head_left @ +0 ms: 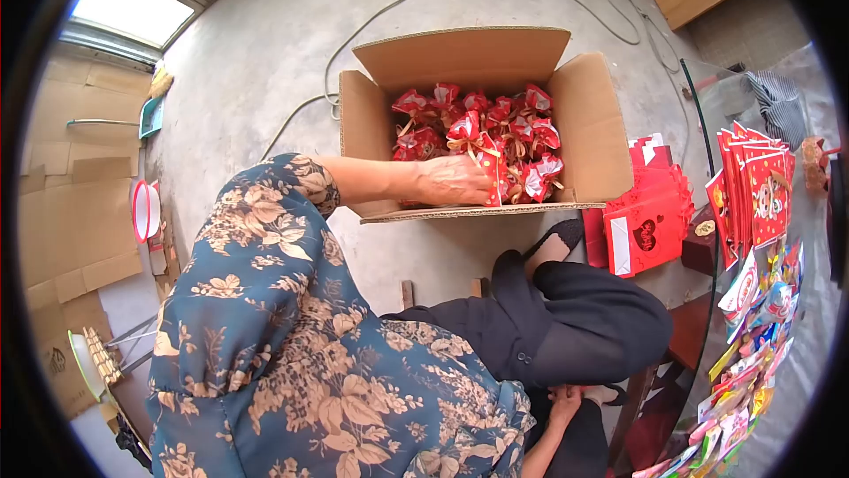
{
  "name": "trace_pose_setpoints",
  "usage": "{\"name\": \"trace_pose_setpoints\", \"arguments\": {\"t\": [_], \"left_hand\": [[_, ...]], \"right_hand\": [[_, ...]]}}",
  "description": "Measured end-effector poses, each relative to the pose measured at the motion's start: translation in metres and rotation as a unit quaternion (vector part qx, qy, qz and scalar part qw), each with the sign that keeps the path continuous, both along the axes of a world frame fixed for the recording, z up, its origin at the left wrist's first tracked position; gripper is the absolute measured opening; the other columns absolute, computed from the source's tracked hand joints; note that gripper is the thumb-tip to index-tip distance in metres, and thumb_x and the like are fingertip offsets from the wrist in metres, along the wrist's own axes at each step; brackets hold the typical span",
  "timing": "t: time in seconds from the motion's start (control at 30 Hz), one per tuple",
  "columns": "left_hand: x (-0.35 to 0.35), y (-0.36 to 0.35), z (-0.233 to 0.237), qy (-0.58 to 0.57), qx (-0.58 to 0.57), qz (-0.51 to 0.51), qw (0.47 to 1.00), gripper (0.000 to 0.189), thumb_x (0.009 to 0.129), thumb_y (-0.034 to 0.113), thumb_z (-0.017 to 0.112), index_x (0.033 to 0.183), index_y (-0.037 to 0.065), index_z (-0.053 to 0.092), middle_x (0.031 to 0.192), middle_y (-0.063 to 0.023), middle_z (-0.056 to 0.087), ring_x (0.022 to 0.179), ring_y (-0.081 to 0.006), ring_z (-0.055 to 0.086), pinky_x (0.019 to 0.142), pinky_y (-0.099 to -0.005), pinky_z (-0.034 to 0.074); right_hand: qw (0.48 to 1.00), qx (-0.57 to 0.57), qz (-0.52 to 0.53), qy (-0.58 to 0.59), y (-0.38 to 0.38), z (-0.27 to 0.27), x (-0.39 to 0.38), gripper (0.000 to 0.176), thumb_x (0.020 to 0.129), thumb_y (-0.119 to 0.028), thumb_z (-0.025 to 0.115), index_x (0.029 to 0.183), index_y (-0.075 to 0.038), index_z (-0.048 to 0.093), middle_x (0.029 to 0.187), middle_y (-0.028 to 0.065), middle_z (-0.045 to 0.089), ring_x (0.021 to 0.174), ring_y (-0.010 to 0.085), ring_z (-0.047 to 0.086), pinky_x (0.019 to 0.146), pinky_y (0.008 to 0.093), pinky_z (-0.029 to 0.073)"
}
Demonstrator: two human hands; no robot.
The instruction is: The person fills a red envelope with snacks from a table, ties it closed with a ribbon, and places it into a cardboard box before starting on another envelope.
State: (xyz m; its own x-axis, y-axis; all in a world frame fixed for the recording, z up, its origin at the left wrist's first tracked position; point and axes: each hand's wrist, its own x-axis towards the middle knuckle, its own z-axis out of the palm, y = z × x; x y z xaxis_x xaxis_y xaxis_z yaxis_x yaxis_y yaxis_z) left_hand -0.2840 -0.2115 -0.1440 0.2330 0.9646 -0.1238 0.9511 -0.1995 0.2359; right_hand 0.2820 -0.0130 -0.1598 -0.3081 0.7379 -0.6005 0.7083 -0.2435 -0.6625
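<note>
Reaching across from the left, my left hand point(460, 181) is inside an open cardboard box point(591, 124), near its front wall. Its fingers are closed on a red dotted gift bag point(492, 173) gathered at the neck with a gold ribbon. Around it, several similar red bags point(423, 144) with tied, ruffled tops fill the box. My right hand point(566, 402) is low in the view, beside my dark trouser leg and a shoe. Its fingers are curled, and whatever they hold, if anything, is hidden.
Red paper gift bags point(650, 221) stand right of the box. A glass-topped table point(707, 137) on the right carries flat red printed bags point(761, 191) and a row of colourful wrapped sweets point(752, 345). A cable point(371, 22) crosses the concrete floor behind the box.
</note>
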Motion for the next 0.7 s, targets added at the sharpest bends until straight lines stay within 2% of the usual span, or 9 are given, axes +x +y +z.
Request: {"name": "trace_pose_setpoints", "arguments": {"t": [0.03,0.1,0.17,0.27,0.37,0.47,0.57,0.6,0.7], "left_hand": [[-0.003,0.012,0.015,0.056,0.037,-0.018,0.998,0.028,0.083,0.019,0.058,0.109,0.008,0.057,0.111,-0.0099,0.055,0.113,-0.0247,0.054,0.092,-0.0391,0.045],[-0.018,0.028,0.008,0.087,0.188,0.038,0.978,0.03,0.082,0.019,0.059,0.111,0.011,0.054,0.106,-0.0081,0.053,0.113,-0.0234,0.05,0.097,-0.0418,0.04],[-0.032,0.034,-0.006,0.107,0.206,0.049,0.971,0.031,0.082,0.018,0.06,0.112,0.012,0.052,0.096,-0.0058,0.055,0.102,-0.0232,0.055,0.098,-0.0442,0.038],[-0.037,0.03,-0.039,0.179,0.081,0.038,0.98,0.03,0.079,0.016,0.062,0.108,0.009,0.054,0.086,-0.0048,0.058,0.09,-0.025,0.06,0.098,-0.0436,0.04],[-0.035,0.014,-0.039,-0.013,0.047,0.077,0.996,0.01,0.077,0.011,0.063,0.083,0.003,0.062,0.084,-0.0124,0.066,0.084,-0.0297,0.069,0.076,-0.0454,0.053],[-0.027,-0.013,-0.011,-0.013,-0.06,0.149,0.987,0.008,0.075,0.008,0.062,0.075,0.0,0.065,0.082,-0.0178,0.067,0.073,-0.0322,0.069,0.059,-0.0441,0.055],[-0.017,-0.026,-0.015,0.009,-0.194,0.2,0.96,0.009,0.076,0.008,0.061,0.08,0.001,0.065,0.093,-0.0175,0.064,0.085,-0.0355,0.068,0.067,-0.0468,0.055],[-0.015,-0.031,-0.03,0.018,-0.187,0.197,0.962,0.015,0.078,0.009,0.06,0.089,0.0,0.067,0.091,-0.019,0.065,0.086,-0.0353,0.069,0.068,-0.047,0.055],[-0.007,-0.024,-0.067,-0.018,-0.251,0.241,0.937,0.022,0.079,0.011,0.06,0.096,0.0,0.067,0.093,-0.0208,0.066,0.089,-0.0361,0.068,0.07,-0.0468,0.055]], "right_hand": [[1.0,-0.005,-0.003,0.002,0.0,-0.003,0.0,0.01,0.095,-0.011,0.057,0.1,-0.003,0.061,0.086,0.0044,0.067,0.071,0.0128,0.065,0.055,0.0217,0.049],[1.0,-0.014,-0.01,0.004,0.001,-0.006,0.001,0.009,0.095,-0.01,0.058,0.1,-0.004,0.06,0.085,0.0045,0.067,0.07,0.013,0.066,0.055,0.0217,0.049],[1.0,-0.004,0.002,-0.003,0.002,-0.003,-0.002,0.009,0.094,-0.009,0.058,0.1,-0.003,0.06,0.085,0.0044,0.067,0.071,0.0132,0.066,0.054,0.0217,0.049],[1.0,0.004,0.01,-0.015,0.004,0.005,0.0,0.009,0.094,-0.009,0.058,0.1,-0.002,0.059,0.086,0.0042,0.066,0.071,0.0132,0.066,0.054,0.0217,0.049],[1.0,0.006,0.004,-0.004,-0.001,0.01,-0.001,0.009,0.094,-0.009,0.059,0.1,-0.002,0.059,0.085,0.0039,0.066,0.07,0.013,0.066,0.054,0.0215,0.048],[1.0,0.003,0.001,0.004,-0.003,0.009,-0.008,0.009,0.095,-0.009,0.059,0.1,-0.002,0.059,0.085,0.0036,0.066,0.07,0.0126,0.066,0.054,0.0211,0.048],[1.0,-0.005,0.005,-0.006,-0.001,0.004,-0.011,0.01,0.095,-0.009,0.058,0.102,-0.002,0.059,0.086,0.0034,0.066,0.07,0.0125,0.066,0.054,0.0209,0.048],[1.0,-0.007,0.007,-0.011,0.001,0.002,-0.011,0.011,0.095,-0.009,0.058,0.102,-0.002,0.06,0.086,0.0033,0.067,0.07,0.0125,0.066,0.054,0.0208,0.048],[1.0,-0.013,0.012,-0.016,0.004,0.002,-0.008,0.01,0.095,-0.01,0.058,0.101,-0.003,0.06,0.087,0.0036,0.067,0.07,0.0125,0.066,0.054,0.0207,0.048]]}}
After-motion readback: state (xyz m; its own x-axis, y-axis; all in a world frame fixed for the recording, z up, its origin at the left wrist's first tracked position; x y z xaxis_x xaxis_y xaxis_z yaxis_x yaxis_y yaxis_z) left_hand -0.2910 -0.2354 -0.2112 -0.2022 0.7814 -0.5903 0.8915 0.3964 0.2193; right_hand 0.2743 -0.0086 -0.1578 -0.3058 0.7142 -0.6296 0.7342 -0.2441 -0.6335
